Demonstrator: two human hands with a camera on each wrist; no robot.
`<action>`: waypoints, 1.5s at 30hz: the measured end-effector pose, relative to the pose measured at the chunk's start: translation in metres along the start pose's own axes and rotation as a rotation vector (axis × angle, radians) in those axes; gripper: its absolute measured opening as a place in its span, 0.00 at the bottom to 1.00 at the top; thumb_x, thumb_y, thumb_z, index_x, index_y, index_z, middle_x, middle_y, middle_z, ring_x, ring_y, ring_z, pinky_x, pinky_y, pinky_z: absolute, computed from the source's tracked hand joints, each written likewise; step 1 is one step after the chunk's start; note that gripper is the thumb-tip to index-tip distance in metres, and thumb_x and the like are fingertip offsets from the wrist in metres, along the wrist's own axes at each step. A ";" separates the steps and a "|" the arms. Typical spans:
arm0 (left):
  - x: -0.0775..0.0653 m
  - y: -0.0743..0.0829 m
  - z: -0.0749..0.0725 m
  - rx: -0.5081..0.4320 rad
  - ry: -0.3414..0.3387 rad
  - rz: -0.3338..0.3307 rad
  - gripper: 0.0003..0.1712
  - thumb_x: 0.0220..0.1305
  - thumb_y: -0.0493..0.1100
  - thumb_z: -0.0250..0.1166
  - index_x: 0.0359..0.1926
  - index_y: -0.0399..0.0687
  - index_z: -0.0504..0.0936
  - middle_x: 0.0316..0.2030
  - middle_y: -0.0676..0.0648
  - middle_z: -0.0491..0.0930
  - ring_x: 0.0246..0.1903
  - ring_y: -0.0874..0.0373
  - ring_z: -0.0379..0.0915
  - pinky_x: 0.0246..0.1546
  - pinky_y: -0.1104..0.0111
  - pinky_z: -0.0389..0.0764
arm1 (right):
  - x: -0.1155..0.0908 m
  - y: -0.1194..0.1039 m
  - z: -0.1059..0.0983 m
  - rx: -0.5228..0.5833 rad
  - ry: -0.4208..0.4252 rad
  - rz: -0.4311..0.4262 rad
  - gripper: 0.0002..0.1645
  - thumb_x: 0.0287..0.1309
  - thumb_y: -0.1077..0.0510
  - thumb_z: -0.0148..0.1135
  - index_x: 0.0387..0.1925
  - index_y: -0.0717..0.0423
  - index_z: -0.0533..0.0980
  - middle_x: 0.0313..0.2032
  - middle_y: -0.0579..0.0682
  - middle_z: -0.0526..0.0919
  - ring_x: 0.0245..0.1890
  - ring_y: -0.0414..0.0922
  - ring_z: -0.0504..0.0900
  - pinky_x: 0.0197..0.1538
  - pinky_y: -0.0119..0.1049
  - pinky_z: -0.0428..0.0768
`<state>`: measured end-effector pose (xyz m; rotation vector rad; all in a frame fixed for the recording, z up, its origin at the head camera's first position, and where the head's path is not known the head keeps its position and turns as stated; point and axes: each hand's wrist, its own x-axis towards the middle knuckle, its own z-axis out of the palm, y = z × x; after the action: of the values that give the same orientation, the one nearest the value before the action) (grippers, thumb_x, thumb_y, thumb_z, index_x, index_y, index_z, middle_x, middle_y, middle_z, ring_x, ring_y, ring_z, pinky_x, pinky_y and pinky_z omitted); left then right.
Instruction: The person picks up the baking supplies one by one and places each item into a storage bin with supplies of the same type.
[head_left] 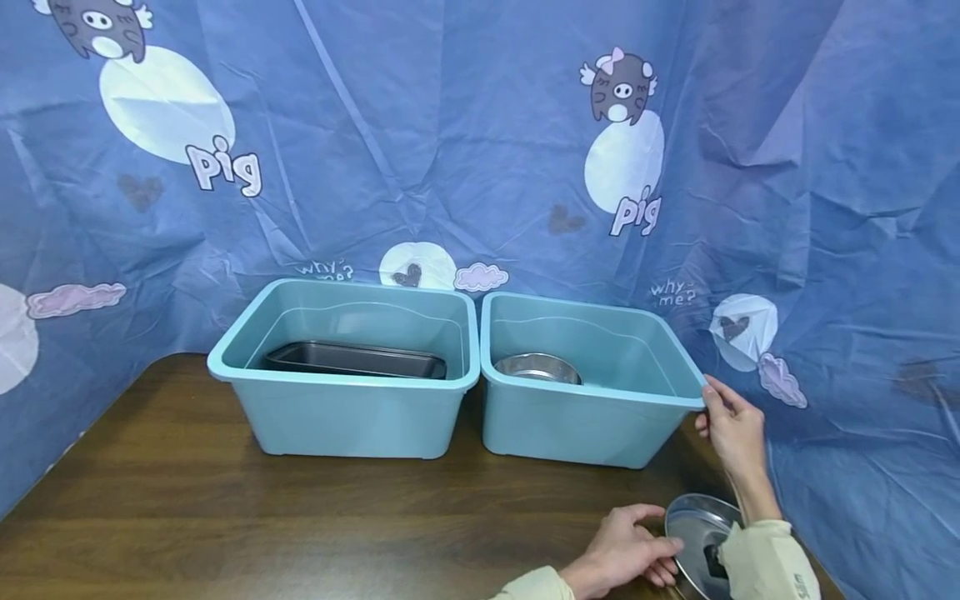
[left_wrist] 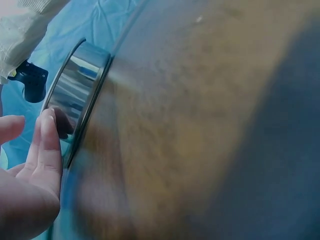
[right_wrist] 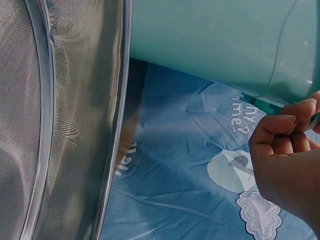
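I see left hand (head_left: 622,550) just left of round metal pan (head_left: 693,533), straight fingers touching pan's side wall, thumb spread apart from them. Pan on wooden table (head_left: 300,525), partly hidden by right sleeve (head_left: 772,558). Beyond pan, I see right hand (head_left: 738,433) clamped on rim corner of right bin (head_left: 570,429); metal tin (head_left: 540,367) inside.

On my head feed, a creased blue cloth (head_left: 487,158) spans the back and both sides, printed with winged pigs (head_left: 621,87), white ovals (head_left: 167,104), pale clouds (head_left: 481,277) and "pig" lettering (head_left: 223,165). Below it I see a dark brown wood-grain surface (head_left: 300,517) with a soft sheen.
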<state>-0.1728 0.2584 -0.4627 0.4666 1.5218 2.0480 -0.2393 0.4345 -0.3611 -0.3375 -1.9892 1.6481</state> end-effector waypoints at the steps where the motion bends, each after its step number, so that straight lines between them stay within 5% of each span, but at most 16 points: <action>1: 0.000 0.000 0.000 0.007 0.000 0.006 0.22 0.66 0.32 0.68 0.60 0.40 0.79 0.21 0.44 0.84 0.15 0.66 0.74 0.18 0.77 0.78 | 0.000 0.000 0.000 -0.001 -0.003 0.001 0.25 0.77 0.60 0.53 0.67 0.72 0.71 0.11 0.41 0.74 0.11 0.32 0.71 0.16 0.23 0.72; 7: 0.001 -0.002 0.002 0.036 0.009 0.045 0.23 0.65 0.30 0.69 0.60 0.38 0.78 0.21 0.39 0.84 0.17 0.63 0.77 0.19 0.74 0.81 | -0.002 0.000 0.001 -0.012 -0.011 -0.009 0.25 0.77 0.60 0.53 0.67 0.73 0.71 0.12 0.41 0.74 0.11 0.32 0.71 0.17 0.23 0.72; 16: 0.002 -0.005 0.004 0.038 0.012 0.018 0.25 0.64 0.26 0.66 0.62 0.36 0.76 0.22 0.39 0.84 0.20 0.55 0.83 0.20 0.74 0.81 | -0.003 -0.002 0.001 -0.018 -0.011 0.001 0.26 0.77 0.60 0.53 0.68 0.72 0.71 0.13 0.40 0.74 0.12 0.32 0.71 0.17 0.23 0.71; 23: 0.002 -0.006 0.003 0.040 0.004 0.036 0.27 0.63 0.24 0.65 0.63 0.35 0.75 0.22 0.40 0.84 0.26 0.38 0.86 0.21 0.74 0.82 | -0.004 -0.003 0.002 -0.001 -0.016 -0.011 0.25 0.77 0.61 0.54 0.67 0.73 0.71 0.12 0.41 0.74 0.12 0.32 0.71 0.17 0.23 0.72; 31: 0.000 -0.003 0.002 0.088 0.032 0.057 0.27 0.60 0.23 0.64 0.61 0.36 0.78 0.20 0.46 0.83 0.23 0.45 0.86 0.20 0.77 0.79 | -0.004 -0.002 0.003 -0.002 -0.022 -0.028 0.25 0.77 0.61 0.53 0.67 0.74 0.71 0.13 0.40 0.74 0.12 0.32 0.71 0.17 0.22 0.71; 39: -0.002 -0.003 0.002 0.047 0.055 0.088 0.30 0.57 0.21 0.63 0.62 0.34 0.77 0.20 0.47 0.82 0.17 0.63 0.78 0.18 0.79 0.77 | -0.003 -0.001 0.002 -0.009 -0.024 -0.020 0.25 0.77 0.61 0.53 0.67 0.74 0.71 0.12 0.41 0.74 0.11 0.32 0.71 0.16 0.23 0.71; 45: -0.003 -0.002 0.001 0.053 0.059 0.119 0.31 0.55 0.21 0.62 0.63 0.32 0.77 0.21 0.45 0.83 0.16 0.64 0.78 0.18 0.80 0.76 | -0.001 -0.001 -0.001 -0.037 -0.018 -0.012 0.26 0.77 0.60 0.53 0.67 0.73 0.70 0.12 0.40 0.74 0.11 0.32 0.71 0.17 0.23 0.71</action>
<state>-0.1691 0.2576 -0.4639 0.5327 1.6214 2.1336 -0.2377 0.4349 -0.3600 -0.3246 -2.0334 1.6140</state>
